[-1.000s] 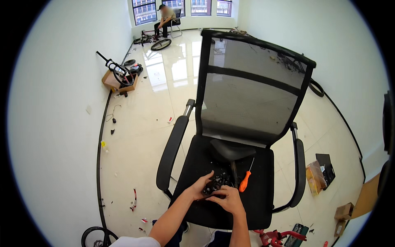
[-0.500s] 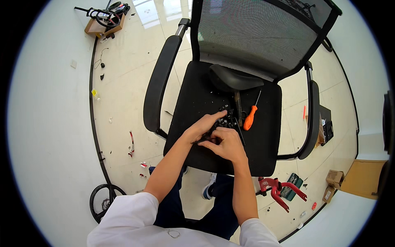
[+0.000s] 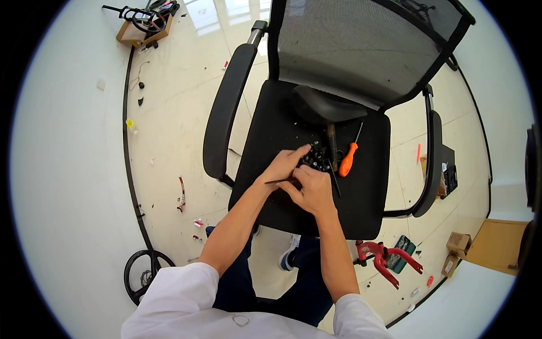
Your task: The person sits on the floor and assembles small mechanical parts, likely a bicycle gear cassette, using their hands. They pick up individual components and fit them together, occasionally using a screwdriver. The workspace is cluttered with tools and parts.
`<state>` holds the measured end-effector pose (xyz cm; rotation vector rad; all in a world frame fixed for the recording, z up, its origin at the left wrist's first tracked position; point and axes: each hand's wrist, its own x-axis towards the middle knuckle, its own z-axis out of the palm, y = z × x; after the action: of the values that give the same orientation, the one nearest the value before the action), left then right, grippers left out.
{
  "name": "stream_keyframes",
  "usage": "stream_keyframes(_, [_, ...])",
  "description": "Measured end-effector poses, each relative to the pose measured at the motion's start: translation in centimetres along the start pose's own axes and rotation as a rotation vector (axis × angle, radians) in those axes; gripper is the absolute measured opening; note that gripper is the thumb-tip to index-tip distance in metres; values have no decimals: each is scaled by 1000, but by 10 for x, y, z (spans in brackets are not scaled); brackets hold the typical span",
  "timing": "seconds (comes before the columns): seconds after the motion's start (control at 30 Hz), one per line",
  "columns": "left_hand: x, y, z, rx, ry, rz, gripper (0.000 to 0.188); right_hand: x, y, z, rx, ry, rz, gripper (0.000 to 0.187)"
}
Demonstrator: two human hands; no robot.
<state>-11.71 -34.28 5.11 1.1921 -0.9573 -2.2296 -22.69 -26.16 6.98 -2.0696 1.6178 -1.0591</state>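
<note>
Over the front of the black chair seat (image 3: 361,214), my two hands are close together. My left hand (image 3: 283,165) curls round a dark cluster of small black parts with shiny metal bits (image 3: 317,160). My right hand (image 3: 314,189) is closed, its thumb and finger pinching a thin dark rod (image 3: 275,181) that sticks out across my left wrist. The rod's other end is hidden by my fingers. Just beyond lies a black bicycle saddle (image 3: 324,106) with its rusty post (image 3: 331,138) toward me. An orange-handled screwdriver (image 3: 348,159) rests right of the post.
Armrests (image 3: 228,110) flank the seat, and a mesh backrest (image 3: 350,51) rises behind. Down right on the floor are a red bicycle fork (image 3: 387,257) and a green case (image 3: 402,254). A black wheel (image 3: 135,282) leans at the left wall. Cardboard boxes (image 3: 460,244) stand at right.
The thin rod now shows more plainly across my left wrist, and my right hand has turned slightly. The chair and its contents appear shifted a little rightward in the view.
</note>
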Motion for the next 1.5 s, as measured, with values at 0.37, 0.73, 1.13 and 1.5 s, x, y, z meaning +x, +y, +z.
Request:
stream_keyframes(0.37, [14, 5, -23, -266, 386, 175, 39, 16, -11, 8, 680, -26, 613, 24])
stream_keyframes(0.73, [7, 6, -22, 142, 310, 246, 33, 16, 12, -3, 1258, 314, 958, 21])
stream_keyframes(1.13, [15, -2, -33, 443, 417, 375, 43, 3, 13, -15, 877, 314, 819, 7])
stream_keyframes(1.5, [5, 13, -12, 101, 261, 257, 32, 8, 10, -17, 907, 128, 919, 14])
